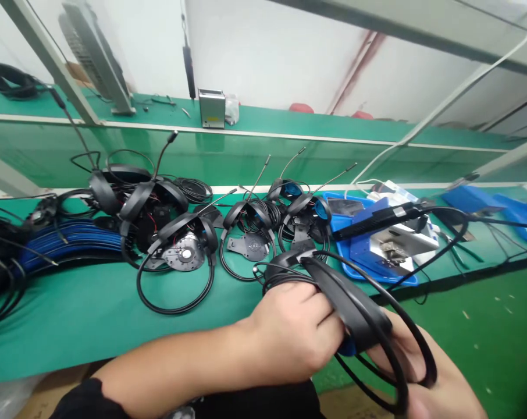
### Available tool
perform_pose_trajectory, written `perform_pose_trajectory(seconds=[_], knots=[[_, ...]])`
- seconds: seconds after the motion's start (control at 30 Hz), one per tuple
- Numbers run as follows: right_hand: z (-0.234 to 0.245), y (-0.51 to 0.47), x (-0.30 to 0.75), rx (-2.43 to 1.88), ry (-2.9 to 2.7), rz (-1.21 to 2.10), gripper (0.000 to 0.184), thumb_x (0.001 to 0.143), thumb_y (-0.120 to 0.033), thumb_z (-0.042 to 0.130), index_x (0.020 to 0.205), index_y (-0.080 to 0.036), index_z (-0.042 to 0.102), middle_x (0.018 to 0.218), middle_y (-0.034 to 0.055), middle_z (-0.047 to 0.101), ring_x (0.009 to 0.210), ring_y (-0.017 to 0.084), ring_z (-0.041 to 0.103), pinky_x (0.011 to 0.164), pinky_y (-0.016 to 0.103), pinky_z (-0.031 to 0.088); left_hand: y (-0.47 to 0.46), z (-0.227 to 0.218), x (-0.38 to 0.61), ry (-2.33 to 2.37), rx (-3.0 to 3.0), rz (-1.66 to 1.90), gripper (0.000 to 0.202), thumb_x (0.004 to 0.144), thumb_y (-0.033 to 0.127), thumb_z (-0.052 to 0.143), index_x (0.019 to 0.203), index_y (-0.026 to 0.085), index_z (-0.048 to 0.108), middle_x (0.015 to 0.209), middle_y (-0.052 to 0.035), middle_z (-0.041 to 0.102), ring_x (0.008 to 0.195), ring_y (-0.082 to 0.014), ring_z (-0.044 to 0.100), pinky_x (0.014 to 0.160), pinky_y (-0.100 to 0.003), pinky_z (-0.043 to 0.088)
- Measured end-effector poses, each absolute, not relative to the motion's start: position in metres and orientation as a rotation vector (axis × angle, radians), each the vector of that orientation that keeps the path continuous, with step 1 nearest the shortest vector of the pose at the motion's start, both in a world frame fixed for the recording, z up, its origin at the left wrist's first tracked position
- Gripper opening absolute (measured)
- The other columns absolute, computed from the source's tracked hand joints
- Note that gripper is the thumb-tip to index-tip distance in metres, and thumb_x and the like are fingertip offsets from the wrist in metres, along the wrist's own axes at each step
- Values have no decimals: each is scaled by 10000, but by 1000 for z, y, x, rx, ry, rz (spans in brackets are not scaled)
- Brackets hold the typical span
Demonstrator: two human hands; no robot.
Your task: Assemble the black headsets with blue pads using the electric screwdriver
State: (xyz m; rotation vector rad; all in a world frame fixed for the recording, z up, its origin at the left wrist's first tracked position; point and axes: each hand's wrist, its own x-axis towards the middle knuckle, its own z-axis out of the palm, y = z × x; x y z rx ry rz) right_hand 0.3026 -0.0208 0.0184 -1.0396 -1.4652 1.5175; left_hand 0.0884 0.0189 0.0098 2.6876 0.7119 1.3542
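Observation:
My left hand is closed in a fist round a black headset, gripping its wide headband and a coil of thin black cable near the front edge of the green bench. My right hand sits low at the right under the headset's loops, its fingers curled against the band and cable. A bit of blue plastic shows between the two hands. Several more unfinished black headsets with boom microphones lie in a row on the bench behind.
A blue tray with a black tool and small parts stands at the right. Blue cables lie bundled at the left. A raised green shelf carries a metal box and a fan. Green floor shows at the lower right.

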Motion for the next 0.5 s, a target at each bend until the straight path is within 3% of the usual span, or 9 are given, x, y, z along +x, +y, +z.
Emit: perform_pose_trajectory(seconds=[0.1,0.2,0.3,0.37,0.5], knots=[[18,-20,307,-1137,-1336,1432,896,371,-799,875,1207,-504,745,912,35,813,885,453,778,679,560,661,16,17,77,593,2705,1400,255,979,153,530,778,143,686,757,-85,660,666,-176,604,596,-313,549],[30,-15,315,-1188,-1251,1247,716,552,-703,801,1202,-402,776,1160,98,795,896,433,771,727,563,668,12,23,55,399,2642,1538,176,962,157,588,933,131,760,1017,-149,780,851,-202,720,779,-314,631],[55,5,312,-1089,-1254,1126,628,659,-559,743,1246,-338,763,1270,143,750,933,413,757,776,592,655,6,11,25,484,2521,1551,160,940,136,621,1038,107,744,1020,-138,808,884,-223,752,804,-341,653],[74,29,302,-992,-1279,1075,593,672,-518,768,1226,-305,773,1259,148,748,898,382,749,791,599,646,1,-7,3,691,2429,1499,250,893,55,602,1102,139,713,965,-109,815,831,-214,749,741,-348,652],[102,93,283,-841,-1268,970,445,667,-477,842,1043,-241,810,1113,118,790,891,310,738,886,564,634,-9,-48,-42,1053,2476,1435,307,841,-36,603,1059,160,696,916,-100,817,773,-213,756,738,-349,659]])
